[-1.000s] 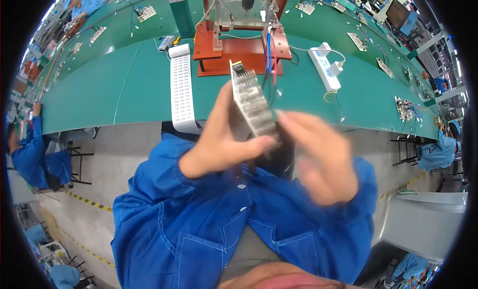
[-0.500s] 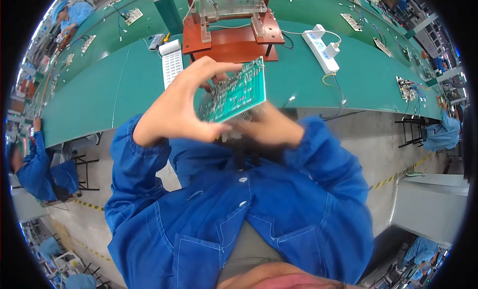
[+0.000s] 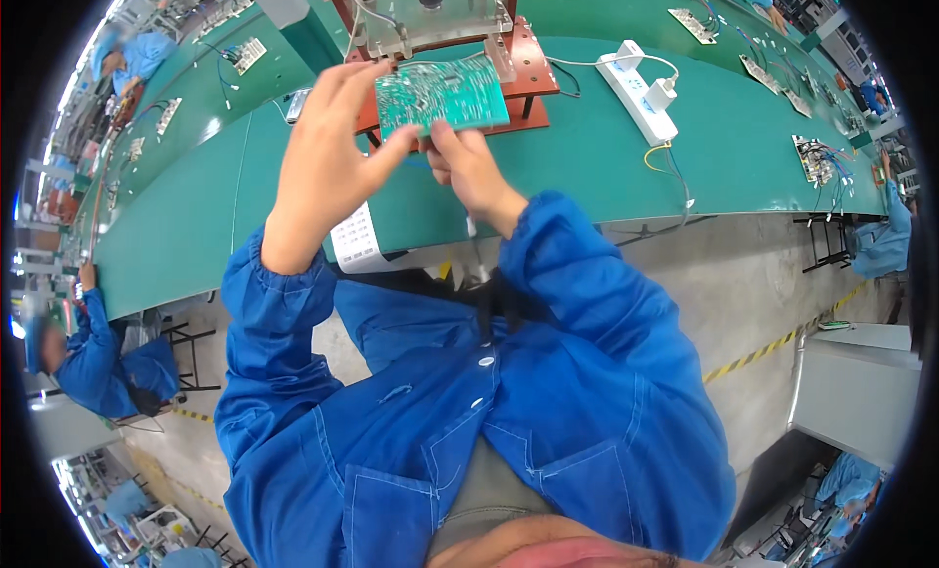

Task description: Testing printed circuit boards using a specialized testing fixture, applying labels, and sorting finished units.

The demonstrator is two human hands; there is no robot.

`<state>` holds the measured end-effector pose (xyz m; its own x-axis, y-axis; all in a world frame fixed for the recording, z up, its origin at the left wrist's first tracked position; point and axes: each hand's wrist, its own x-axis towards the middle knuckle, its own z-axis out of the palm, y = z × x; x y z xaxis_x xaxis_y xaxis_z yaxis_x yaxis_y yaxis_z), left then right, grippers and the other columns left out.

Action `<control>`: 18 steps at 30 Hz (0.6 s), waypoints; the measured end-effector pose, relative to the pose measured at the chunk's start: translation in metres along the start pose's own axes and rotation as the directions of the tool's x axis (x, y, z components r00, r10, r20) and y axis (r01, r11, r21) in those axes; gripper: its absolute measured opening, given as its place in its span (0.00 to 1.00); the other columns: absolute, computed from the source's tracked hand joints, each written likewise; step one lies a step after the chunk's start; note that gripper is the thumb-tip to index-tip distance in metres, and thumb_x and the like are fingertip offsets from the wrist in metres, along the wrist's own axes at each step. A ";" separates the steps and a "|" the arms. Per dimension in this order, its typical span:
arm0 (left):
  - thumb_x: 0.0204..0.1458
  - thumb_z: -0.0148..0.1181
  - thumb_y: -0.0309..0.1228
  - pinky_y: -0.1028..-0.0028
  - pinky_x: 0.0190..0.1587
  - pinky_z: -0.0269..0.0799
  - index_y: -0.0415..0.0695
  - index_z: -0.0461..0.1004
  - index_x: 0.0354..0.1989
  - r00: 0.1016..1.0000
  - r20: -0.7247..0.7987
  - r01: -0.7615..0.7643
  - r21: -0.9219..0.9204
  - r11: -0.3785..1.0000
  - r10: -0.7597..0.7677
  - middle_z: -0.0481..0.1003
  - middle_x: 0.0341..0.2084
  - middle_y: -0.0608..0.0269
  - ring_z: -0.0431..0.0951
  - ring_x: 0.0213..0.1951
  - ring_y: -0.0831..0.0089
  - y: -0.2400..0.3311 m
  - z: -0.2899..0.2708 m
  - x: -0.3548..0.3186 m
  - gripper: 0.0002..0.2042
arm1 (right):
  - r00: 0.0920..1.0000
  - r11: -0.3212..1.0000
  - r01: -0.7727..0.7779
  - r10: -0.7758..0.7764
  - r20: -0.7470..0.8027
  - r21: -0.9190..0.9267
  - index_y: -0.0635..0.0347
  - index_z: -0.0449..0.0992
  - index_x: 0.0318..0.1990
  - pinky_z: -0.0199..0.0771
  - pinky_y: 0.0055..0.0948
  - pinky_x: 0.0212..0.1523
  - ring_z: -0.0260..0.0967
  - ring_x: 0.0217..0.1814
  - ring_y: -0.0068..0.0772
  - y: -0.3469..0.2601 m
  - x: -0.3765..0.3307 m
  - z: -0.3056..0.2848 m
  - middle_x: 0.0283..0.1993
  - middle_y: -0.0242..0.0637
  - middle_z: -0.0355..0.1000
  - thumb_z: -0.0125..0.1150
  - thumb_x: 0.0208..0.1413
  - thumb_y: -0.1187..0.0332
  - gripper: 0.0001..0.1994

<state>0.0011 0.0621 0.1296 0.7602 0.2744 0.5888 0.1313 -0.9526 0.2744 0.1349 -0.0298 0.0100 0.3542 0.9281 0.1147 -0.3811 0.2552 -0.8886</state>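
Note:
A green circuit board (image 3: 445, 97) is held up over the front of a red-brown test fixture (image 3: 531, 60), its face of solder joints toward me. My left hand (image 3: 328, 162) grips the board's left side, with fingers at the upper corner and thumb at the lower edge. On the near edge, my right hand (image 3: 471, 167) is closed with its thumb against the board; its fingers are partly hidden beneath. A clear plastic frame (image 3: 455, 25) stands on the fixture behind the board. The board's underside cannot be seen.
A white sheet of printed labels (image 3: 354, 240) hangs at the table's front edge, below my left wrist. Right of the fixture lies a white power strip (image 3: 638, 94) with plugs and cables. Wired circuit boards (image 3: 814, 162) lie farther along the green table (image 3: 577, 172). Co-workers sit on both sides.
Both hands have carried the board away from my body toward the fixture. It has turned from a steep tilt to show its soldered face more squarely. My right hand has come to its near edge.

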 end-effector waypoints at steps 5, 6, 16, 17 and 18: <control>0.49 0.67 0.29 0.66 0.47 0.74 0.39 0.77 0.46 0.976 -0.216 0.009 0.020 1.000 -0.005 0.77 0.41 0.52 0.78 0.44 0.58 -0.014 -0.006 0.006 0.16 | 0.985 0.997 0.053 -0.062 -0.162 -0.060 0.56 0.69 0.32 0.42 0.21 0.20 0.43 0.19 0.12 0.006 0.041 -0.016 0.20 0.18 0.50 0.47 0.68 0.45 0.23; 0.49 0.67 0.29 0.66 0.47 0.74 0.39 0.77 0.46 0.979 -0.205 0.009 0.020 1.000 -0.005 0.77 0.41 0.52 0.78 0.44 0.58 -0.017 -0.007 0.010 0.16 | 0.984 0.997 0.050 -0.058 -0.168 -0.052 0.56 0.69 0.32 0.42 0.21 0.20 0.43 0.19 0.12 0.007 0.050 -0.021 0.20 0.18 0.50 0.47 0.68 0.45 0.23; 0.48 0.63 0.25 0.71 0.37 0.72 0.40 0.80 0.41 0.866 -0.497 -0.001 0.106 0.994 0.053 0.79 0.33 0.59 0.78 0.33 0.70 -0.046 -0.017 0.105 0.11 | 0.970 0.914 0.124 -0.195 -0.149 -0.387 0.72 0.64 0.19 0.60 0.43 0.29 0.53 0.25 0.31 0.028 0.072 -0.046 0.17 0.39 0.59 0.42 0.68 0.41 0.37; 0.51 0.58 0.26 0.64 0.41 0.73 0.39 0.78 0.39 0.876 -0.482 0.045 0.112 0.993 0.015 0.79 0.38 0.52 0.79 0.38 0.59 -0.018 -0.032 0.120 0.09 | 0.975 0.918 0.130 -0.186 -0.118 -0.376 0.72 0.64 0.19 0.60 0.43 0.29 0.53 0.25 0.31 0.028 0.073 -0.037 0.17 0.39 0.59 0.42 0.68 0.41 0.37; 0.54 0.52 0.27 0.58 0.45 0.74 0.37 0.77 0.37 0.887 -0.462 0.071 0.090 0.993 -0.021 0.78 0.43 0.44 0.79 0.44 0.48 0.006 -0.035 0.141 0.08 | 0.985 0.919 0.095 -0.143 -0.099 -0.384 0.72 0.64 0.19 0.59 0.43 0.29 0.53 0.25 0.31 0.027 0.073 -0.040 0.18 0.39 0.59 0.42 0.68 0.41 0.38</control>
<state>0.0867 0.0996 0.2414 0.3771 0.3244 0.8675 0.2417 -0.9387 0.2460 0.1846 0.0341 -0.0235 0.4883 0.8504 0.1962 0.0114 0.2185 -0.9758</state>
